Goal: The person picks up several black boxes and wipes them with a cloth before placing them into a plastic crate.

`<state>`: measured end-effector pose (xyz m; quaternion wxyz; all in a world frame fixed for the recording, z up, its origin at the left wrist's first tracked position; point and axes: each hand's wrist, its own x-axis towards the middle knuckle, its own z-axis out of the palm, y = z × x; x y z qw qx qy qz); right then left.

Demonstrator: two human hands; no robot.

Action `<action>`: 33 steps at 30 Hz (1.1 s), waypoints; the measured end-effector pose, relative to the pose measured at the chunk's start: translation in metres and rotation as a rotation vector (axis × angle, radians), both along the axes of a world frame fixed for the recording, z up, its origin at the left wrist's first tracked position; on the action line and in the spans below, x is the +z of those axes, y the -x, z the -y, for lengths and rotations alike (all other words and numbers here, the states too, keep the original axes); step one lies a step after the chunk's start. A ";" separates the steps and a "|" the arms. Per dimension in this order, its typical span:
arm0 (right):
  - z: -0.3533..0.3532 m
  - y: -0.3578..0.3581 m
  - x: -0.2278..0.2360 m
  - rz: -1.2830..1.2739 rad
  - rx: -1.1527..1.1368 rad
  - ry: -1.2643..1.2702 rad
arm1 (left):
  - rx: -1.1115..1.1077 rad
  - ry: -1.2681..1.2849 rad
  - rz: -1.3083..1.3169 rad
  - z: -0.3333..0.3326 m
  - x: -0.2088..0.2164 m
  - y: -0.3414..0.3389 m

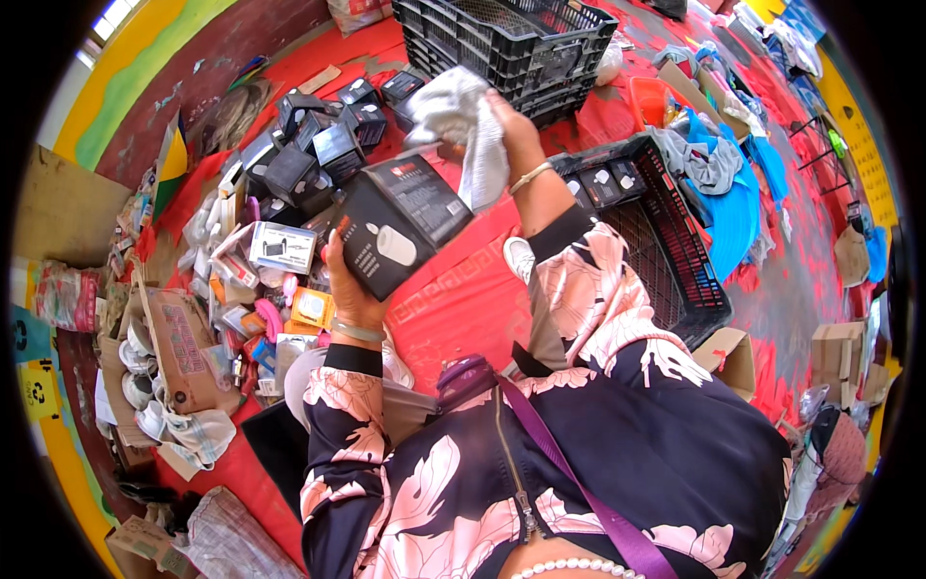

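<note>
My left hand [347, 285] grips a black cardboard box [400, 227] with a picture of a white device on its side, holding it up in front of me. My right hand [511, 130] is raised just past the box and holds a crumpled grey-white cloth [463, 121] that hangs down onto the box's top edge. Both forearms wear dark sleeves with a pink flower print, and each wrist carries a bracelet.
A pile of similar black boxes [309, 145] lies on the red floor mat [463, 299] at upper left. Stacked black crates [502, 43] stand ahead, another black crate [666, 241] with boxes to the right. Mixed small packages [260, 289] and cardboard [178, 352] lie left.
</note>
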<state>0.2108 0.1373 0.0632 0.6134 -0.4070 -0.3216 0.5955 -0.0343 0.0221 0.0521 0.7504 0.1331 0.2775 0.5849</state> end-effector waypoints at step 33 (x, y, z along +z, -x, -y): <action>0.002 -0.032 0.001 -0.264 0.134 -0.264 | 0.149 -0.185 0.277 0.001 0.017 0.008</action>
